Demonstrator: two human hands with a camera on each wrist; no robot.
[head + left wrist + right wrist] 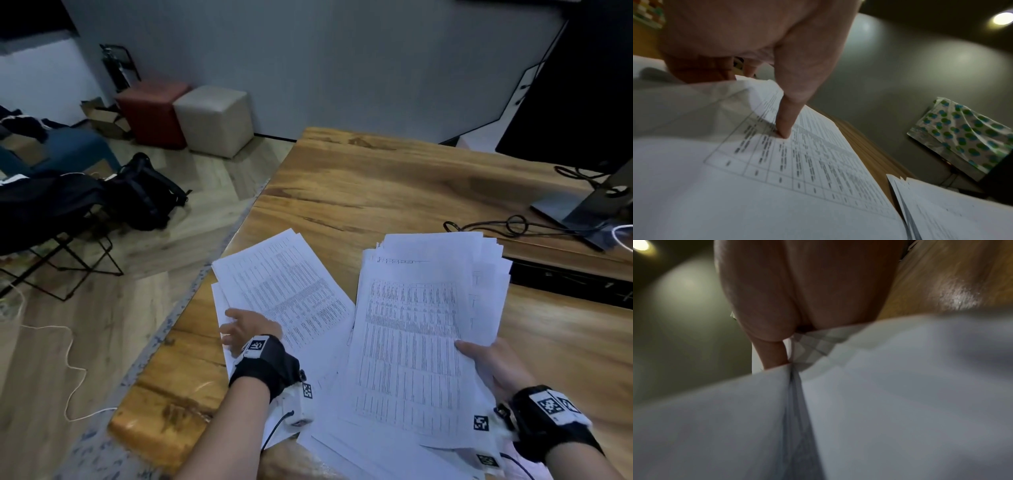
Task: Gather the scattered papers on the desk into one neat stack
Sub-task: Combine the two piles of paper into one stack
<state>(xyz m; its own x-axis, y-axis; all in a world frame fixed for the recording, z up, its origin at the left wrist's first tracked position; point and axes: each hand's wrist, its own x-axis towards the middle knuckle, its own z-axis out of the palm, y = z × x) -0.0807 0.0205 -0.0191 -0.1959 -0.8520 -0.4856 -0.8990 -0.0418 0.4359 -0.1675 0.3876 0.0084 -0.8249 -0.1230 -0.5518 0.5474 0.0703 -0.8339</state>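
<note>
Two lots of printed white papers lie on the wooden desk [394,178]. The left pile of sheets [287,291] sits by the desk's left edge. My left hand [241,329] holds its near left corner: the thumb [785,128] presses on the top sheet and the sheet's edge [694,105] curls up against the other fingers. My right hand [493,366] grips a thick, fanned bundle of papers [414,325] at its right side, thumb on top. The right wrist view shows fingers [797,296] under that bundle [890,394]. More sheets [342,448] lie beneath it at the front edge.
A monitor stand [582,209], looped black cables [496,226] and a dark keyboard [568,279] occupy the desk's right side. Bare wood lies beyond the papers. On the floor to the left are a black backpack [144,195], a folding chair [51,219] and two cube stools [212,120].
</note>
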